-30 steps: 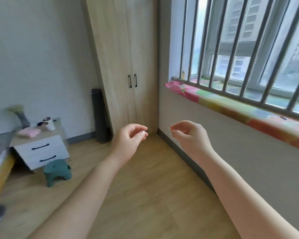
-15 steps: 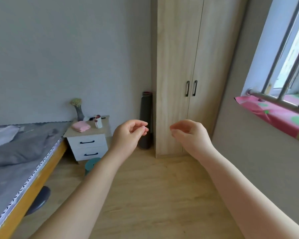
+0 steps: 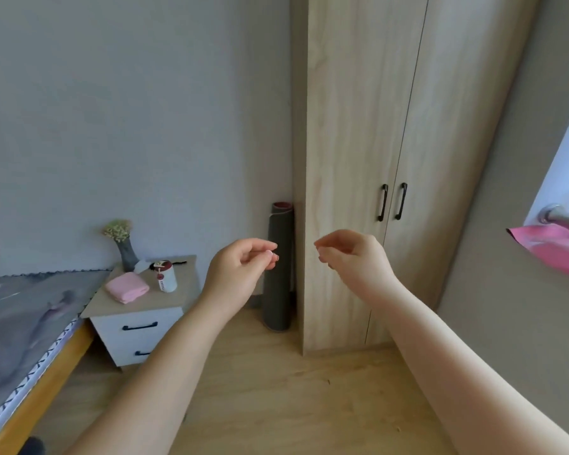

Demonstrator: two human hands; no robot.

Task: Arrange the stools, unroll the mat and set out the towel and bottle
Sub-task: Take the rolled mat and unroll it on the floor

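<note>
A dark grey rolled mat [image 3: 278, 267] stands upright in the corner between the wall and the wardrobe. A folded pink towel [image 3: 127, 287] and a white bottle with a dark red lid [image 3: 167, 276] sit on the nightstand [image 3: 174, 298]. My left hand [image 3: 240, 269] and my right hand [image 3: 352, 257] are held out in mid-air in front of me, fingers loosely curled, holding nothing. The left hand's fingertips overlap the mat in the view but are well short of it. A dark stool edge [image 3: 33, 446] peeks out at the bottom left.
A tall wooden wardrobe [image 3: 358, 159] with two black handles fills the centre right. A bed [image 3: 23, 323] with a grey cover runs along the left. A vase of dried flowers [image 3: 123, 244] stands on the nightstand. A pink windowsill cover [image 3: 552, 247] juts out at right. Wooden floor lies ahead.
My view has swung left from the window to the wardrobe, mat and nightstand, and moved closer. The green stool by the nightstand is now hidden behind my left arm. Both hands keep their pose.
</note>
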